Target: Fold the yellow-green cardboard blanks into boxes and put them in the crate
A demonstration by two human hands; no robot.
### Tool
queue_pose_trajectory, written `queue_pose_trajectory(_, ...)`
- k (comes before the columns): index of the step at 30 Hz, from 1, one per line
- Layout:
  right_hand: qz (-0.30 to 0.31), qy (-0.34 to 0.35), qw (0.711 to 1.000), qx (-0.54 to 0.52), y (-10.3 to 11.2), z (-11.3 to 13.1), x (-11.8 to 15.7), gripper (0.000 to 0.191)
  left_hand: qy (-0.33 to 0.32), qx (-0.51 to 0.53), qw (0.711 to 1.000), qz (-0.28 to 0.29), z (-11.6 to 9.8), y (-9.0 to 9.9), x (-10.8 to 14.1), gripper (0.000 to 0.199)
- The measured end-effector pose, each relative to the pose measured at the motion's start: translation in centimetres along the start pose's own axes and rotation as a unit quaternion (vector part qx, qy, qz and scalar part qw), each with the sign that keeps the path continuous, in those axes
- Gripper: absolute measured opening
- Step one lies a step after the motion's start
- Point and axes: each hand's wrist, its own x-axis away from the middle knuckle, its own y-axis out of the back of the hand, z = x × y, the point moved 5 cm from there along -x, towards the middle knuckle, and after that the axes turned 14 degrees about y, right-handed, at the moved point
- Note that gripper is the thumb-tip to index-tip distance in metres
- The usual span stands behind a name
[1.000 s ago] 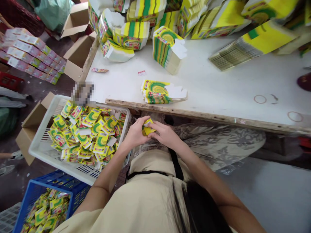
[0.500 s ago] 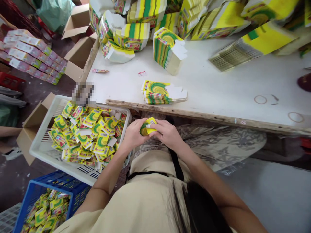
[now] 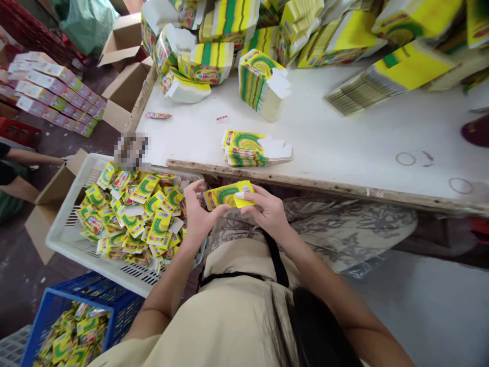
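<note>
A small yellow-and-green printed carton is held over my lap, just off the table's front edge. My right hand grips its right end, with the thumb and fingers closed on the yellow flap. My left hand is at the carton's left end, fingers spread and raised; its thumb tip lies close to the lower edge, and I cannot tell whether it touches. On the table ahead lies a short stack of flat cartons with white flaps. To the left, a white plastic basket holds many folded cartons.
Bundles of flat cartons line the back of the white table, which has a wooden edge. A blue crate with cartons stands at lower left. Open cardboard boxes and another person's arms are at far left.
My left hand has opened and drawn left off the carton, which now shows more of its length. My right hand keeps its hold. Another person's arms have come further into view at left.
</note>
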Motion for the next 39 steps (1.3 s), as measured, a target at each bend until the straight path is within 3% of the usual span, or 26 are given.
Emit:
queue_pose_trajectory(3,-0.013,0.023,1.0,-0.004,0.1,0.6,-0.5,0.05,0.102,0.132,0.985,0.049,0.9,-0.1,0.3,0.048)
queue_pose_trajectory(6,0.009,0.022,1.0,-0.004,-0.3,1.2,-0.9,0.085,0.127,0.195,0.971,0.06,0.6,-0.3,0.5,0.042)
queue_pose_trajectory(8,0.029,0.017,0.999,-0.002,-0.6,1.5,-1.1,0.097,0.125,0.207,0.97,0.04,0.3,-0.3,0.4,0.041)
queue_pose_trajectory(13,0.052,0.031,0.998,0.029,-1.7,2.2,-1.2,0.08,0.125,0.219,0.968,0.012,0.6,-0.1,0.2,0.031)
queue_pose_trajectory(21,0.047,0.064,0.993,0.09,-2.1,2.5,-1.2,0.073,0.143,0.238,0.961,0.012,1.0,0.1,-0.1,0.031)
queue_pose_trajectory(28,0.023,0.097,0.986,0.135,-1.4,2.8,-1.0,0.026,0.185,0.306,0.933,0.042,1.1,-0.3,-0.3,0.037)
queue_pose_trajectory(34,0.018,0.131,0.986,0.099,-0.3,3.1,-1.5,0.017,0.266,0.37,0.887,0.072,1.5,-0.9,-0.4,0.047)
queue_pose_trajectory(39,0.052,0.109,0.99,0.077,-0.3,2.3,-1.5,0.019,0.301,0.398,0.862,0.085,1.1,-0.9,-0.7,0.05)
